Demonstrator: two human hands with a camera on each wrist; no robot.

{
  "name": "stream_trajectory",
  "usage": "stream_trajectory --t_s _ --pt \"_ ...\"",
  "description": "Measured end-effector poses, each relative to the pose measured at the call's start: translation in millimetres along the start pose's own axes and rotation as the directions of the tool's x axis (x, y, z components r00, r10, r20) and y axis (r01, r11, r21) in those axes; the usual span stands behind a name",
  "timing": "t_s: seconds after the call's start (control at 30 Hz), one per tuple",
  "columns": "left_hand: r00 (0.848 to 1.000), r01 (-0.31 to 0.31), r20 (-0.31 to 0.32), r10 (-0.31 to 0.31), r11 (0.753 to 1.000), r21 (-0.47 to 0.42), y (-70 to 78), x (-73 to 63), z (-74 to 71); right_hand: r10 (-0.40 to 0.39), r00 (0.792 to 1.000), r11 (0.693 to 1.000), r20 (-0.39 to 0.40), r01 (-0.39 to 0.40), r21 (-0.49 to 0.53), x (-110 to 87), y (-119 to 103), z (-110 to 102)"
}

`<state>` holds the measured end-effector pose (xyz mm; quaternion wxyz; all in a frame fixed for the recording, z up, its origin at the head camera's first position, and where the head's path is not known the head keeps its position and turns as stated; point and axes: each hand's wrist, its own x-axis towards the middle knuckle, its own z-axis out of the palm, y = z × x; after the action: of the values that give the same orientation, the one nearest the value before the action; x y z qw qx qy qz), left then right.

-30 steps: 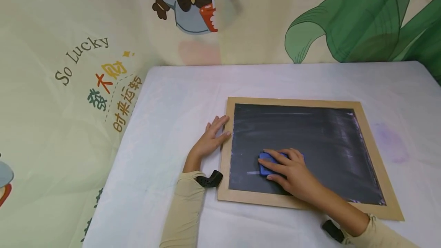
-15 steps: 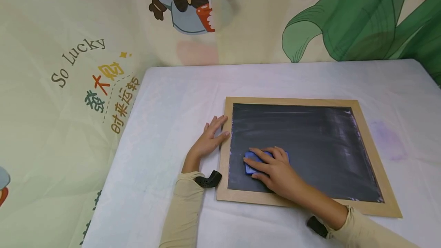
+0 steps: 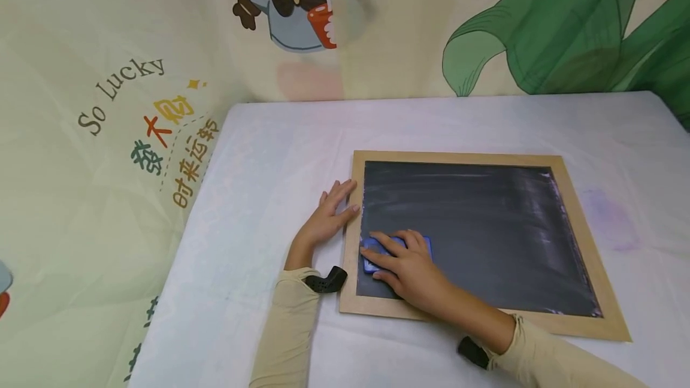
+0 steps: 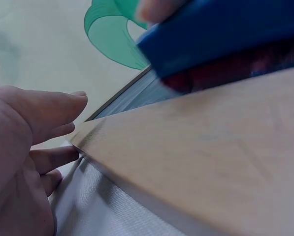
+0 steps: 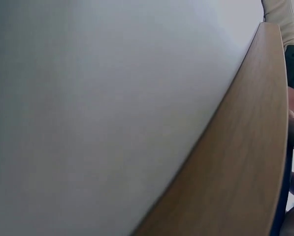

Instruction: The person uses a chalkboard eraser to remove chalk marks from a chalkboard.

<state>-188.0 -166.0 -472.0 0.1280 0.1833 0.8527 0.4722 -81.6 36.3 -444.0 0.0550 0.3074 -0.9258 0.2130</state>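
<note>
A framed chalkboard [image 3: 474,220] lies flat on the white-covered table. The right hand [image 3: 412,271] holds a blue chalkboard eraser [image 3: 369,266] from above, its thumb along the near side. The eraser is pressed on the board's lower left, close to the left frame strip. In the left wrist view the eraser [image 4: 225,39] shows a blue body with a dark reddish underside. Along the outer left edge of the wooden frame [image 3: 351,280], the left hand [image 3: 323,220] rests with fingers extended and fingertips touching the wood. The right wrist view shows mostly tabletop and frame [image 5: 240,132]; only parts of fingers appear.
White cloth [image 3: 269,154] covers the table, with a faint purple stain [image 3: 611,220] right of the board. Behind stands a printed curtain [image 3: 399,29]. Black wrist devices [image 3: 326,281] sit on both wrists. Light smears and purplish specks mark the board's right edge.
The right hand has slid the eraser leftward across the board to near the left frame. A short pale chalk mark seen earlier there no longer shows. The left hand stays put.
</note>
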Motion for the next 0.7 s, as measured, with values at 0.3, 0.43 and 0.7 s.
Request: stream_trajectory --t_s 0.3,0.43,0.7 --pt "1.000 0.006 -0.002 -0.006 1.000 0.014 0.1 0.7 -1.2 -0.029 0.999 0.999 -0.025 0.029 0.025 6.2 -5.8 3.3" --pt "1.000 0.005 -0.009 -0.005 1.000 0.003 0.1 1.5 0.0 -0.035 0.999 0.999 -0.038 0.035 0.008 5.3 -4.8 4.2" --pt "1.000 -0.003 -0.007 0.003 0.999 0.034 -0.3 1.4 2.5 -0.057 0.997 0.998 -0.056 0.055 -0.029 1.2 -2.4 4.4"
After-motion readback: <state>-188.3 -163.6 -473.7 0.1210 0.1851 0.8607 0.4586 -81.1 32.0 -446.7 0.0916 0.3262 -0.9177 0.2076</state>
